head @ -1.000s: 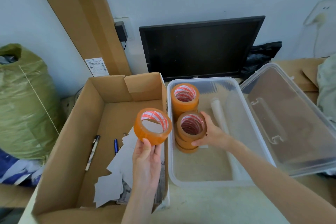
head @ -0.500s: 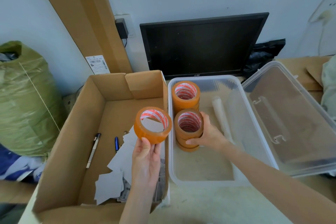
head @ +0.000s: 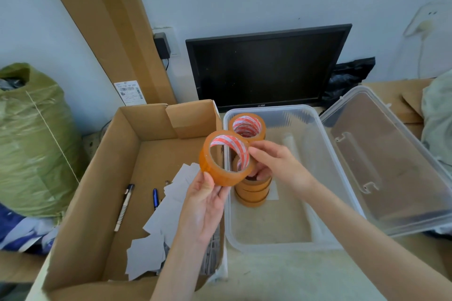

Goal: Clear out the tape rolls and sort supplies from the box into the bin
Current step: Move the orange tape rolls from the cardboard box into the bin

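Holding 1 tape roll [head: 226, 157] w/ both hands | 2 stacks in bin [head: 315, 243]

The tape roll [head: 226, 157] I hold is translucent orange with a red-and-white striped core; the stacked rolls [head: 253, 189] in my clear plastic bin [head: 315, 129] match it; my box [head: 102, 178] is plain brown cardboard holding grey paper scraps [head: 156, 220] and a blue pen [head: 155, 198]; the sack [head: 34, 139] is olive green; the monitor [head: 266, 66] is black.
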The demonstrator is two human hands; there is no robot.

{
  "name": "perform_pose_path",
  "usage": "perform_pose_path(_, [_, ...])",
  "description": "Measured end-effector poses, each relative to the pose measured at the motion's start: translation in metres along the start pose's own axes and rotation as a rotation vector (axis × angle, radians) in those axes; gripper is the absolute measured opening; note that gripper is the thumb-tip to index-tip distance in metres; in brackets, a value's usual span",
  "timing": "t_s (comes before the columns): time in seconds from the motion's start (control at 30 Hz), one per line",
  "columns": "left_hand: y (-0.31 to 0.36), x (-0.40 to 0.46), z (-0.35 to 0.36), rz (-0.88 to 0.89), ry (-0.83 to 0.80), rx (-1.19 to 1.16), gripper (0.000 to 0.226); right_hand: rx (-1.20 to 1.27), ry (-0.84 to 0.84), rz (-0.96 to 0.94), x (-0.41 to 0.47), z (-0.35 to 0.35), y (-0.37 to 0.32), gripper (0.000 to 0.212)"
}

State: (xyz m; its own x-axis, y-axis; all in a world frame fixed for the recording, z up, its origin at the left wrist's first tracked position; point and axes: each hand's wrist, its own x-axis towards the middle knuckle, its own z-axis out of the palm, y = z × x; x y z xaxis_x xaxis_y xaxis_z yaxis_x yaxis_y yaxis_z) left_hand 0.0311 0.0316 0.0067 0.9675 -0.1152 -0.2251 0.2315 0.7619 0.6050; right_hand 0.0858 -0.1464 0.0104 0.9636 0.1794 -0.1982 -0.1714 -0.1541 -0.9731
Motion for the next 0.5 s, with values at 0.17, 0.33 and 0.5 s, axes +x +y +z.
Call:
perform_pose_path(0.17, [-0.002,0.0,0.006,-0.045,-0.007,0.103,0.03,0.116,0.045,0.003,-0.005,0.003,-0.006,0.008])
perform_pose_path(0.33, [-0.002,0.006,0.0,-0.01,0.127,0.487,0.025,-0.15,0.258,-0.042,-0.002,-0.006,-0.001,0.015])
perform_pose_path(0.5, [-0.006,0.01,-0.01,0.101,0.285,0.819,0.022,-0.364,0.327,0.003,0.002,-0.01,0.014,0.026])
